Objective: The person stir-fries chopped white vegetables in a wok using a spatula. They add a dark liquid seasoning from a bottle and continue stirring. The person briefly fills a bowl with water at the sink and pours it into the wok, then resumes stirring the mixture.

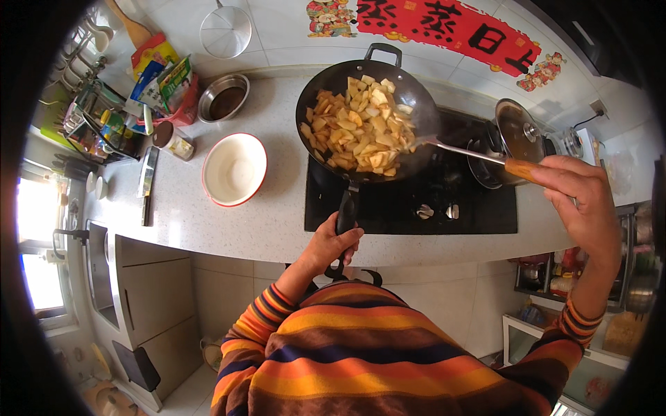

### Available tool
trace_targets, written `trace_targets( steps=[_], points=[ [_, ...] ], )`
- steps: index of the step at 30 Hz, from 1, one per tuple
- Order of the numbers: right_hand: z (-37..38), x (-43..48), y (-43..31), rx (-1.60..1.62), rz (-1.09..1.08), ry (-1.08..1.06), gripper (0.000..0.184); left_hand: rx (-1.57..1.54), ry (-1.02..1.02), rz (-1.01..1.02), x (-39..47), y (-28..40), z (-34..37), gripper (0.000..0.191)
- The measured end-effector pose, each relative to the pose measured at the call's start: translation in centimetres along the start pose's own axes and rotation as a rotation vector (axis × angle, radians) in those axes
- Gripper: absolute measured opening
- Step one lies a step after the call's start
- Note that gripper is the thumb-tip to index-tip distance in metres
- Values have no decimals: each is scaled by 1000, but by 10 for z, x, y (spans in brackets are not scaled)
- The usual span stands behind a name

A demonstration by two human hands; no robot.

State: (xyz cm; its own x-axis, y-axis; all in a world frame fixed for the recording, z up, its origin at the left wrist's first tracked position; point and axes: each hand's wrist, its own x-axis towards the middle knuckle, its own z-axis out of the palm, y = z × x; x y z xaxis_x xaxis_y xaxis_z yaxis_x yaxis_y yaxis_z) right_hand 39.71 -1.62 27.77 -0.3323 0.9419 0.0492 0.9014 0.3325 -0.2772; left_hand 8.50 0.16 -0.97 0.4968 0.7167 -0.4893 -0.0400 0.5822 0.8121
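My left hand (333,243) grips the black handle of a dark wok (317,86), which stands over the left part of a black glass cooktop (416,223). Sliced pale and browned pieces, seemingly potato, fill much of the wok (364,127). In my right hand (577,195) is the wooden handle of a metal spatula (468,151); its blade reaches the food at the wok's right side, where it is partly hidden by steam. A white enamel bowl with a red rim (235,169) sits on the counter to the left of the wok.
Behind the right burner area stands a pot with a glass lid (517,130). Left on the counter are a steel bowl of dark liquid (223,99), a brown-lidded jar (174,141), a cleaver (148,174) and a red basket of packets (187,106). A round strainer (226,32) hangs on the wall.
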Motion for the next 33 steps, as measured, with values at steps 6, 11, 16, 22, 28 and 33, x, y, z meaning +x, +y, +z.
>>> trace_targets(
  steps=[6, 11, 16, 22, 28, 33],
  points=[
    [63, 33, 20, -83, -132, -52, 37, 10, -4, 10, 0, 2, 0, 22],
    [101, 63, 35, 48, -149, 175, 28, 29, 4, -6, -1, 4, 1, 21],
    [47, 56, 34, 211, 193, 294, 17, 34, 2, -14, 0, 3, 0, 22],
    [32, 125, 106, 384, 470, 110, 23, 37, 2, -7, 2, 0, -1, 22],
    [129, 144, 183, 901, 644, 83, 35, 34, -9, -13, 2, 0, -1, 24],
    [183, 104, 160, 1094, 490, 234, 34, 22, -10, -24, 2, 0, -2, 25]
  ],
)
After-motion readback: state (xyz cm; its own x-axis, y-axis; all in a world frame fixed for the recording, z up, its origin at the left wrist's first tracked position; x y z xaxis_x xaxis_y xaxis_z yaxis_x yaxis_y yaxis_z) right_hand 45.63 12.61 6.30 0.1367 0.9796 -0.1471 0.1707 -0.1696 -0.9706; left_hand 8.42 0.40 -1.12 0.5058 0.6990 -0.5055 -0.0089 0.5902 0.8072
